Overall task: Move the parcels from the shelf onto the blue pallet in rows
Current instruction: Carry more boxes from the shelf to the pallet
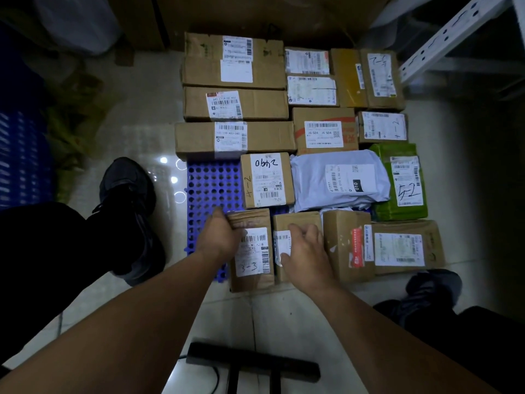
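Note:
Cardboard parcels fill most of the blue pallet (210,189) in rows, among them a white poly bag (341,180) and a green parcel (400,180). In the nearest row, my left hand (220,237) grips the left edge of the box marked "3-3" (251,260), with its fingers over the label. That box juts past the pallet's near edge. My right hand (308,254) rests with loosely curled fingers on top of the small box (301,218) right beside it. The pallet's near left part is bare.
A white metal shelf frame (443,38) stands at the top right and a blue crate (17,155) at the left. My shoes (127,211) (431,288) flank the pallet on the tiled floor. A black bar-shaped object (250,362) lies near the bottom.

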